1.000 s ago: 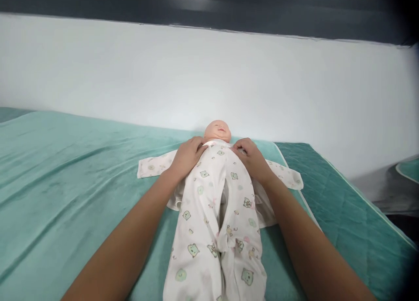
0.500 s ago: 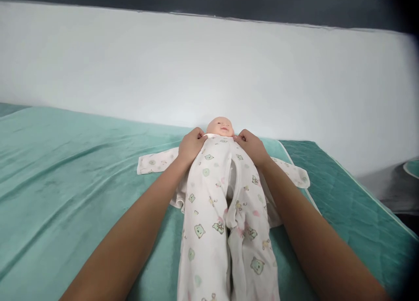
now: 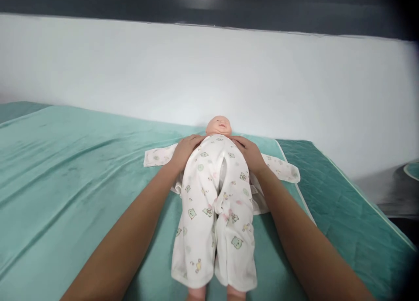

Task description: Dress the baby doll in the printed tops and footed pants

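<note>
A baby doll [image 3: 218,125] lies on its back, head away from me. Printed white trousers [image 3: 203,196] with bear pictures cover it from the chest to the shins, with an open slit at the crotch. A matching top [image 3: 159,157] shows under it, both sleeves spread sideways. My left hand [image 3: 188,150] rests on the doll's left-of-view side near the chest, fingers stretched out. Opposite it, my right hand [image 3: 249,152] lies along the other side, its fingers also extended. Parts of both hands' fingertips are hidden by the trousers' upper edge.
A light green sheet [image 3: 81,183] with creases covers the bed. Darker quilted green fabric [image 3: 347,205] lies to the right. Behind the doll's head stands a white wall [image 3: 196,74], with a dark band above it. The doll's feet reach past the lower picture edge.
Both hands have let go of the trousers' waist edge and flattened against the doll's sides. The view has shifted, so the trouser hems and the doll's lower legs now show.
</note>
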Demonstrator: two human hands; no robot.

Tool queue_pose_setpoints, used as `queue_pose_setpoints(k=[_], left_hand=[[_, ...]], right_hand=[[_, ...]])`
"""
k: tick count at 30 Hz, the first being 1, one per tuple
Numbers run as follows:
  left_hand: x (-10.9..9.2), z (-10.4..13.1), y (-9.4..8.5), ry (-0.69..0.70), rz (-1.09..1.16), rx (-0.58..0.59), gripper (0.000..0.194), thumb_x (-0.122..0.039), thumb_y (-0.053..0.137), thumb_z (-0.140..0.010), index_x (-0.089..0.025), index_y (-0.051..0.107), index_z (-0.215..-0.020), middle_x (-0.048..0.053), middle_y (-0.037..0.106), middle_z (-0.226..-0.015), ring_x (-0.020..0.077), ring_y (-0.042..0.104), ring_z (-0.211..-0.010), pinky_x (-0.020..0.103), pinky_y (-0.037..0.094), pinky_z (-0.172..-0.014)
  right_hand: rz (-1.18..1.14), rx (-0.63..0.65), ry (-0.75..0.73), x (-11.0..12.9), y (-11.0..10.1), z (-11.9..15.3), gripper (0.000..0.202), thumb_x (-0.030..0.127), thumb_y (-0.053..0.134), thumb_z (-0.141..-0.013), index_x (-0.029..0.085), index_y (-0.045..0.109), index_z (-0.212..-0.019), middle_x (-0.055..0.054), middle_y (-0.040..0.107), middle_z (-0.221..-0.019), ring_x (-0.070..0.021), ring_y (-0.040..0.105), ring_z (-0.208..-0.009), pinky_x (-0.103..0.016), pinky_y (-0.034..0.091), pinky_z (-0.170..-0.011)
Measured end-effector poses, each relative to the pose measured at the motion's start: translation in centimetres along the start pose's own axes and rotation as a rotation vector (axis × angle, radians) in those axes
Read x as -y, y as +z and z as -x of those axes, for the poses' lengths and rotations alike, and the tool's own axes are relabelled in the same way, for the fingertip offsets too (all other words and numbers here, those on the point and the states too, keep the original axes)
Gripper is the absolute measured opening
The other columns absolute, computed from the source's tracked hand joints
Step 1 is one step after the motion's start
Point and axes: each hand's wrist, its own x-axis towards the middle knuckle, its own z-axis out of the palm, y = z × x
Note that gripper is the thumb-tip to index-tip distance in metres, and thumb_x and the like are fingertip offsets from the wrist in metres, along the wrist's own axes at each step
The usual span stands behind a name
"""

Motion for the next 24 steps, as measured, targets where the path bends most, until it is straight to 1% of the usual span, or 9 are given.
queue_pose_setpoints(k=[3,6,8,12,15,17,20,22,24], left_hand=[[0.2,1.5,0.3,-0.018,-0.139,-0.043,0.047,-0.024,0.050,-0.092,-0.031,0.054,-0.138,0.004,0.058,-0.139,0.0245,0.051,-0.127,0.042,0.037,-0.110],[0.2,3.5,0.4,-0.021,-0.229,-0.080,0.051,-0.024,0.051,-0.092,-0.027,0.048,-0.142,0.007,0.049,-0.148,0.0259,0.041,-0.137,0.045,0.034,-0.114],[0.0,5.0,0.3,-0.010,-0.245,-0.104,0.050,-0.024,0.052,-0.091,-0.025,0.049,-0.141,0.008,0.044,-0.152,0.0263,0.036,-0.140,0.046,0.032,-0.116],[-1.3,8.7,-0.3,-0.017,-0.186,-0.125,0.043,-0.026,0.052,-0.091,-0.018,0.056,-0.133,0.012,0.045,-0.149,0.0277,0.035,-0.140,0.047,0.033,-0.117],[-2.9,12.1,-1.1,0.006,-0.148,-0.062,0.037,-0.028,0.054,-0.090,-0.022,0.064,-0.125,0.009,0.050,-0.145,0.0288,0.032,-0.143,0.049,0.033,-0.117],[-4.1,14.3,-1.6,0.043,-0.165,0.009,0.035,-0.028,0.054,-0.089,-0.025,0.066,-0.122,0.007,0.052,-0.144,0.0285,0.030,-0.144,0.048,0.032,-0.117],[-5.7,16.6,-2.1,0.067,-0.212,0.086,0.039,-0.026,0.051,-0.091,-0.027,0.062,-0.129,0.006,0.055,-0.142,0.0265,0.033,-0.143,0.047,0.031,-0.117],[-6.3,17.2,-2.1,0.046,-0.237,0.103,0.042,-0.023,0.048,-0.092,-0.028,0.060,-0.132,0.006,0.058,-0.139,0.0256,0.036,-0.141,0.048,0.029,-0.118],[-6.6,17.2,-2.1,0.023,-0.254,0.113,0.043,-0.020,0.046,-0.092,-0.028,0.060,-0.132,0.007,0.059,-0.138,0.0255,0.038,-0.140,0.050,0.024,-0.120]], right_hand=[[0.033,-0.033,-0.036,-0.3,-0.1,1.3,0.035,0.039,0.043,-0.095,0.026,0.070,-0.113,-0.004,0.070,-0.121,-0.0224,0.061,-0.113,-0.042,0.042,-0.103],[0.063,-0.126,-0.047,-0.7,-0.1,3.0,0.036,0.038,0.043,-0.095,0.024,0.070,-0.114,-0.006,0.068,-0.124,-0.0235,0.058,-0.117,-0.045,0.041,-0.105],[0.080,-0.183,-0.059,-0.8,-0.1,4.1,0.035,0.034,0.043,-0.094,0.023,0.068,-0.115,-0.007,0.066,-0.127,-0.0234,0.056,-0.120,-0.046,0.040,-0.107],[0.107,-0.242,-0.077,-0.8,-0.3,6.1,0.035,0.022,0.044,-0.089,0.021,0.063,-0.118,-0.008,0.064,-0.127,-0.0225,0.054,-0.121,-0.046,0.040,-0.108],[0.149,-0.269,-0.084,-0.7,-0.3,7.6,0.037,0.017,0.045,-0.084,0.019,0.060,-0.118,-0.011,0.062,-0.124,-0.0236,0.054,-0.119,-0.046,0.041,-0.106],[0.200,-0.271,-0.077,-0.7,-0.1,8.8,0.038,0.017,0.046,-0.082,0.018,0.059,-0.118,-0.013,0.061,-0.122,-0.0254,0.053,-0.118,-0.048,0.042,-0.105],[0.302,-0.221,-0.090,-0.4,0.0,11.2,0.038,0.018,0.049,-0.082,0.017,0.058,-0.119,-0.015,0.057,-0.123,-0.0285,0.050,-0.119,-0.051,0.041,-0.104],[0.376,-0.160,-0.106,0.2,0.1,13.2,0.036,0.018,0.047,-0.085,0.016,0.058,-0.119,-0.017,0.054,-0.127,-0.0303,0.047,-0.121,-0.052,0.041,-0.103],[0.450,-0.109,-0.117,1.1,0.0,15.1,0.034,0.016,0.044,-0.087,0.016,0.060,-0.117,-0.018,0.053,-0.128,-0.0315,0.045,-0.120,-0.051,0.042,-0.100]])
